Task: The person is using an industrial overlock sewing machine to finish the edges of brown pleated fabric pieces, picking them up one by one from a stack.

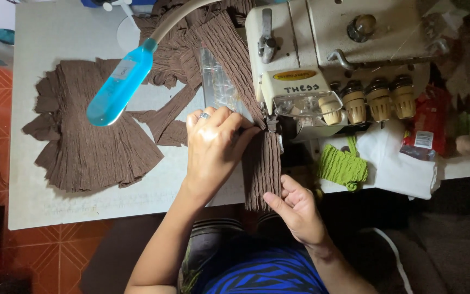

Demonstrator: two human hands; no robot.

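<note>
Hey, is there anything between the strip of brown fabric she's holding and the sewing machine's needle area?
Nothing visible. The brown crinkled strip runs straight up to the machine's presser area, with the left hand pressing it flat and the right hand pinching its lower edge.

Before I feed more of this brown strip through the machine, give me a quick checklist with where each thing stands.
1. Left hand flat on the brown strip beside the needle area: ok.
2. Right hand has a pinch grip on the strip's near end: ok.
3. Strip lying straight toward the sewing machine: ok.
4. Fingertips away from the needle: cannot tell, hidden.
5. Lamp lighting the work: cannot tell.
6. Thread cones seated upright: ok.
</note>
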